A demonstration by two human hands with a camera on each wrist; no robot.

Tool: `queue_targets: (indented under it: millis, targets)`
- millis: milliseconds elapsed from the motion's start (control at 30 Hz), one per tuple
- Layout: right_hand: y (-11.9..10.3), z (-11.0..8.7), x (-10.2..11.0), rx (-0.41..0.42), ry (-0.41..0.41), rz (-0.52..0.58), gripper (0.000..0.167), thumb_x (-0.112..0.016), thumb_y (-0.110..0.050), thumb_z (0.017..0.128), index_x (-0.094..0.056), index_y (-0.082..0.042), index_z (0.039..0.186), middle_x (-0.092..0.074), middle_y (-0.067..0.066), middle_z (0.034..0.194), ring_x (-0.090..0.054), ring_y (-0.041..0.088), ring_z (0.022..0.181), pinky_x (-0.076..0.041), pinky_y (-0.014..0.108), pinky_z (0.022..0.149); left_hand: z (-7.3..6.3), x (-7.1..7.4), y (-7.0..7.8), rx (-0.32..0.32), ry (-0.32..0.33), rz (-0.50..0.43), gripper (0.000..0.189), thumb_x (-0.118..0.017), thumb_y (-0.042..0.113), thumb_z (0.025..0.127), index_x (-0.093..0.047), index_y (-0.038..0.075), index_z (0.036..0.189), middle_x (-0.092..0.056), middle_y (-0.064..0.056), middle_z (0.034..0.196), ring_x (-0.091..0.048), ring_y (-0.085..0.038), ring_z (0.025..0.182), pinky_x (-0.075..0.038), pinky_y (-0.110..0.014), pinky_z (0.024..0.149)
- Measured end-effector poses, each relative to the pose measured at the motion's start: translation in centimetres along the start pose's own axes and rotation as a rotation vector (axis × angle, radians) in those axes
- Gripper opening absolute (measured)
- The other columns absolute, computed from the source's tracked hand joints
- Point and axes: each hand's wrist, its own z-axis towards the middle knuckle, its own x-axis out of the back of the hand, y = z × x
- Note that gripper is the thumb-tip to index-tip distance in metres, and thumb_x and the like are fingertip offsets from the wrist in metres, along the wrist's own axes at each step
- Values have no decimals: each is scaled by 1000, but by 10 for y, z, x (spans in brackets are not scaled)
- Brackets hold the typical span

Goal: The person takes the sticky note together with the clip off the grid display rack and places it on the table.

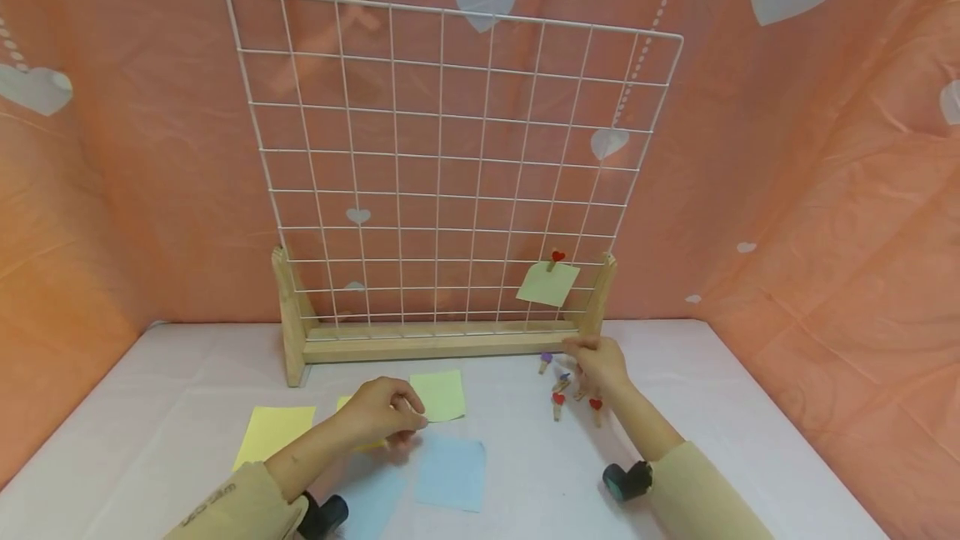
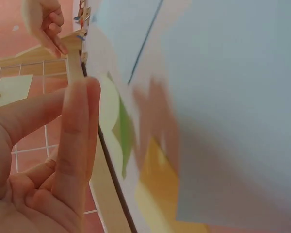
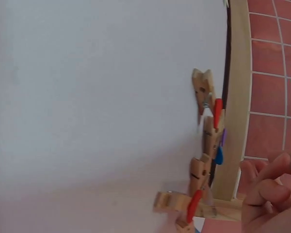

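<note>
My left hand hovers over the sticky notes, thumb and fingertips close together, with nothing visible between them. Just beyond its fingertips lies a pale green note, and a blue note is to its right below. Part of a darker yellow note shows beneath the hand. My right hand is over a small group of wooden clothespins, near the stand's right foot, its fingers loosely bent and nothing seen in them. A red-heart clothespin and a purple-topped clothespin lie beside it.
A white wire grid stands upright in a wooden base at the back. One light green note hangs on it under a red-heart clip. A yellow note lies at the left on the white table.
</note>
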Motion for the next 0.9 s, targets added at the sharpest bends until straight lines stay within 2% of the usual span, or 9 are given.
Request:
queue_targets:
  millis: [133,233,367,633,800,900]
  targets:
    - [-5,1,2,10,11,9,31,-61,-18,91,-67,4,113,-58,6,68,-44,7,50,-33,17,43,7,2,3,1,20,-13,15,-71,9,83,-64,-2,91,-64,-8,68,-64,-19,55,-56,-31,53]
    - [-10,1,4,30,21,29,32,-63,-17,90,-66,5,112,-60,4,68,-46,6,51,-36,18,45,15,1,5,22,56,9,14,-71,11,83,-65,0,89,-64,-7,69,-65,-19,55,-56,-31,54]
    - [-16,3,8,47,11,69,33,-63,-18,91,-65,5,114,-55,0,58,-46,7,47,-36,19,44,26,0,9,29,95,6,13,-71,12,84,-66,1,89,-64,-5,71,-65,-17,56,-54,-28,55]
    - [-28,6,16,115,39,80,33,-64,-24,92,-66,-1,115,-56,-5,62,-51,7,51,-41,21,50,49,-5,23,-19,172,-39,10,-68,7,86,-66,-2,89,-63,-10,75,-65,-18,59,-58,-30,58]
    - [-35,5,20,190,64,124,31,-65,-19,92,-66,3,113,-58,-9,64,-49,4,50,-38,17,46,63,-14,33,-50,233,-100,6,-66,4,87,-65,-2,89,-64,-13,78,-67,-24,65,-59,-35,62]
    - [-38,5,21,220,77,167,29,-65,-17,91,-66,4,111,-63,-8,71,-49,3,49,-36,16,45,70,-18,38,-65,270,-141,7,-66,3,86,-65,-2,91,-64,-12,79,-68,-28,68,-59,-38,64]
